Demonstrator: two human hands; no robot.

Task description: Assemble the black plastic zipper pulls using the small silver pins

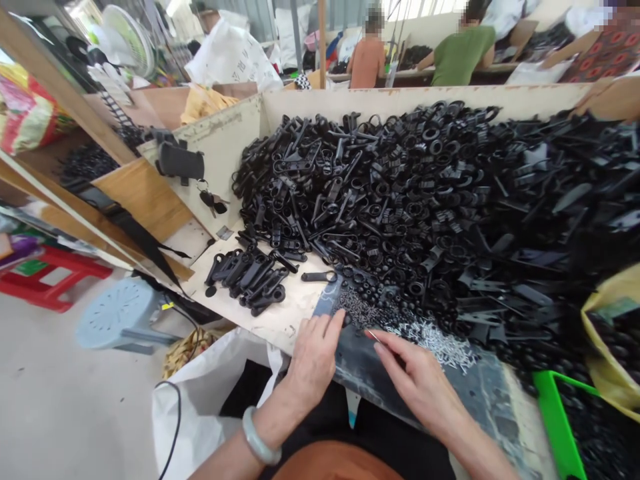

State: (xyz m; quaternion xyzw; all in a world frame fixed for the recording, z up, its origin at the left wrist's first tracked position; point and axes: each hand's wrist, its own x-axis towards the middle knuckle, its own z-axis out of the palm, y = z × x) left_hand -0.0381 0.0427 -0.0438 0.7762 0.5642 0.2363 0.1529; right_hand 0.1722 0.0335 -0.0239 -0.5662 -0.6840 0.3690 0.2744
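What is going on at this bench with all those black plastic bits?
A person works bare-handed at a bench. The right hand pinches a thin pin beside a scatter of small silvery pins. The left hand rests at the bench edge, fingertips by a small black piece; whether it grips is unclear. A big heap of black plastic parts fills the bench behind, a smaller batch lying apart on the left.

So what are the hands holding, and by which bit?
The right hand pinches a thin pin by its near end. The left hand touches tiny dark bits; any grip there is hidden.
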